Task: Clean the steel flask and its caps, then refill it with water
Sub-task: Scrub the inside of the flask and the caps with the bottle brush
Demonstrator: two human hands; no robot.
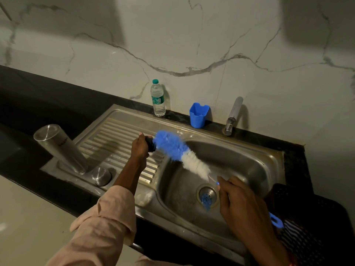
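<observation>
A: Nearest, lower right of frame?
B: Right hand (242,206), fingers curled round the brush (184,156) handle. Blue handle end pokes out behind the hand, over a dark mesh mat (311,223) at the right edge.

A: Lower left?
B: Left arm in a pink sleeve (101,225), reaching up toward frame centre.

A: Left hand?
B: Left hand (140,145) clenched on a small black cap (151,144), held over the drainboard, right at the basin's left edge.

A: Brush and cap?
B: Blue bristle end touches the cap; white bristles sit lower, toward the right hand. Brush runs diagonally over the basin. Bristles blurred.

A: Sink?
B: Steel sink (249,162), basin centre-right, ribbed drainboard to its left. Drain (207,193) at the basin bottom with something blue in it, can't tell what.

A: Flask?
B: Flask (61,146) stands mouth-down on the drainboard's left end, left of frame, tilted in this wide view. Steel cap (101,176) lies just beside its base, to the right. Both well apart from the hands.

A: Farther back?
B: On the black counter (57,98) behind the sink: plastic bottle (158,98) with green cap, upright, top centre. Blue cup (198,115) to its right. Steel tap (233,116) right of that, angled against the wall.

A: Wall?
B: White marble wall (192,35) with grey veins, upper frame.
</observation>
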